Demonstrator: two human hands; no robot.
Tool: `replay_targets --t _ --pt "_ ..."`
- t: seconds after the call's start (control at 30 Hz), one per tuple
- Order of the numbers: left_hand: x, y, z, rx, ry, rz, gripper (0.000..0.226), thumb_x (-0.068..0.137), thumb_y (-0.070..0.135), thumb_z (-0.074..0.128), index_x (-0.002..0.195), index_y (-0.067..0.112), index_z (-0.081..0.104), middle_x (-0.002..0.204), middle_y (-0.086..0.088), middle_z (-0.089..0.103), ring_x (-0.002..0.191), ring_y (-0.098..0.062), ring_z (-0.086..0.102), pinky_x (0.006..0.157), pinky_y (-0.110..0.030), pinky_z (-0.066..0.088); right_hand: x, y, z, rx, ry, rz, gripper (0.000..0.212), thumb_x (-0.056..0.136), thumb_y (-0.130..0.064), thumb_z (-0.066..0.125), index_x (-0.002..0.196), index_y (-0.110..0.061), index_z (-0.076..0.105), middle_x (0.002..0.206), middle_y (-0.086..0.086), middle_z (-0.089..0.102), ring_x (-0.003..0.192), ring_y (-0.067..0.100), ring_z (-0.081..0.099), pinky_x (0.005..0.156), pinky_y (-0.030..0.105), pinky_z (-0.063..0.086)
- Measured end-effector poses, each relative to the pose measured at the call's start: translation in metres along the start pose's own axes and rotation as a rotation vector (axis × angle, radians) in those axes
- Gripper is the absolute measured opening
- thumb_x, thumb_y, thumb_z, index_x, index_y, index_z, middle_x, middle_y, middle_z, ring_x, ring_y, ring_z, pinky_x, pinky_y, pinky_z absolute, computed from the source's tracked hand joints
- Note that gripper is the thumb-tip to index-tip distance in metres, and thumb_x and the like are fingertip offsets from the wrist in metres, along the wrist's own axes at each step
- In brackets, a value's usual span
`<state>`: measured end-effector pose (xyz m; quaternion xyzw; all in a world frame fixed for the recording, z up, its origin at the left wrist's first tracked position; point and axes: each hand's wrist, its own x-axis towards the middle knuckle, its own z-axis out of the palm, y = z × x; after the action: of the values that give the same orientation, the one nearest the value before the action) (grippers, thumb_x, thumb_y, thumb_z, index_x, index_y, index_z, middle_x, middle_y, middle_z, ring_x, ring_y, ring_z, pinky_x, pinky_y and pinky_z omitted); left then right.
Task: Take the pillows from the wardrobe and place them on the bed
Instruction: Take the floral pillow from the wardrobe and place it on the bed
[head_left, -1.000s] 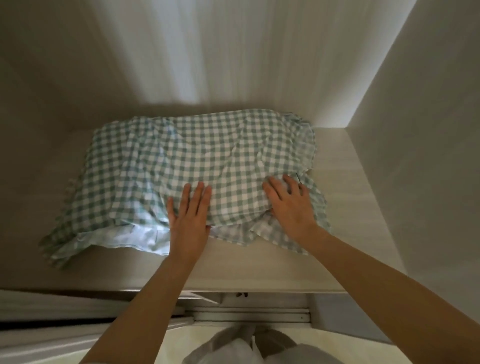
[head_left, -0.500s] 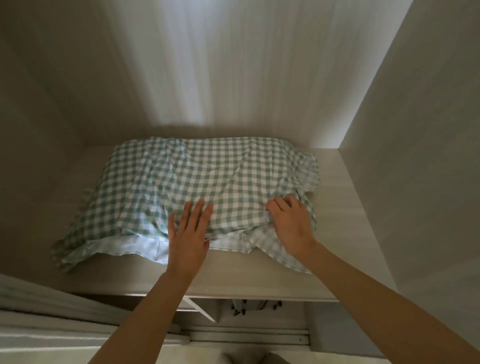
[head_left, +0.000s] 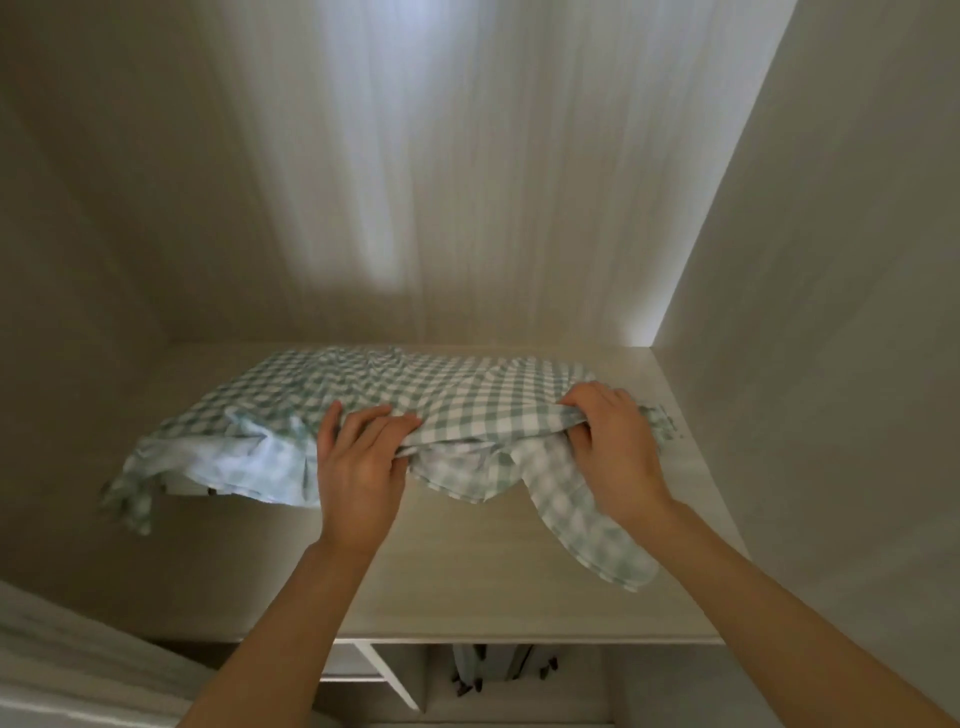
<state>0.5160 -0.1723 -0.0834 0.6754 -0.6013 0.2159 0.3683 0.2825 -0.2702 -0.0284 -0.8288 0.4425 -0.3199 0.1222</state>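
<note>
A pillow in a green-and-white checked case (head_left: 363, 389) lies flat on the pale wardrobe shelf (head_left: 467, 582). My left hand (head_left: 358, 467) grips its front edge near the middle, fingers curled over the fabric. My right hand (head_left: 608, 441) is closed on the front right corner, bunching the cloth. Loose frilled fabric hangs from the case towards the shelf front on the right and at the left corner. The bed is out of view.
The wardrobe's right side wall (head_left: 805, 364) stands close to my right hand, and the back panel (head_left: 415, 182) rises behind the pillow. Below the shelf front, a lower compartment (head_left: 483, 675) holds hanging items. A door edge (head_left: 78, 665) shows at the lower left.
Both hands went from lying flat on the pillow to gripping its front edge, bunching the fabric. The view has tilted upward, so the shelf sits lower in the frame.
</note>
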Motion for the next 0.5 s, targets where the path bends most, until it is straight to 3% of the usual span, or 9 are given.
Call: replay_targets --t 0.07,0.2,0.3,0.43,0.5 --pt "0.023 0.009 -0.011 -0.018 0.042 0.001 0.033 0.066 -0.007 0.079 0.096 0.005 0.076 0.091 -0.010 0.075 0.092 -0.032 0.069 0.103 -0.065 0.036 0.009 -0.009 -0.018 -0.061 0.031 0.019 0.016 0.093 -0.009 0.051 0.102 -0.011 0.064 0.100 0.006 0.065 0.093 0.026 0.054 0.087 0.044 0.045" --pt "0.063 0.027 -0.028 -0.046 0.128 0.074 0.015 0.079 0.001 0.070 0.090 0.009 0.076 0.085 -0.004 0.075 0.084 -0.024 0.068 0.109 -0.058 0.032 0.016 -0.033 -0.048 -0.286 0.161 -0.088 0.026 0.088 -0.011 0.050 0.106 -0.012 0.067 0.108 0.007 0.067 0.112 0.032 0.054 0.103 0.062 0.033" --pt "0.085 0.037 -0.033 -0.045 0.073 0.112 0.019 0.086 0.015 0.058 0.092 0.014 0.076 0.086 0.000 0.075 0.085 -0.021 0.067 0.112 -0.058 0.027 0.015 -0.050 -0.054 -0.325 0.243 -0.215 0.031 0.094 -0.022 0.041 0.109 -0.015 0.066 0.110 0.004 0.068 0.117 0.028 0.055 0.107 0.066 0.026" --pt "0.104 0.049 -0.025 -0.069 -0.118 0.111 0.019 0.089 0.017 0.059 0.098 0.015 0.075 0.094 -0.001 0.075 0.095 -0.024 0.066 0.114 -0.059 0.021 0.019 -0.050 -0.042 -0.395 0.018 -0.226 0.049 0.097 -0.053 0.029 0.132 -0.025 0.049 0.124 -0.001 0.062 0.119 0.024 0.052 0.107 0.063 0.026" --pt "0.107 0.053 -0.018 -0.075 -0.141 0.084 0.018 0.092 0.016 0.061 0.104 0.014 0.074 0.102 -0.003 0.074 0.103 -0.025 0.064 0.115 -0.057 0.021 0.024 -0.040 -0.035 -0.474 -0.082 -0.218 0.060 0.093 -0.064 0.025 0.136 -0.027 0.045 0.131 -0.001 0.058 0.118 0.025 0.052 0.106 0.059 0.027"
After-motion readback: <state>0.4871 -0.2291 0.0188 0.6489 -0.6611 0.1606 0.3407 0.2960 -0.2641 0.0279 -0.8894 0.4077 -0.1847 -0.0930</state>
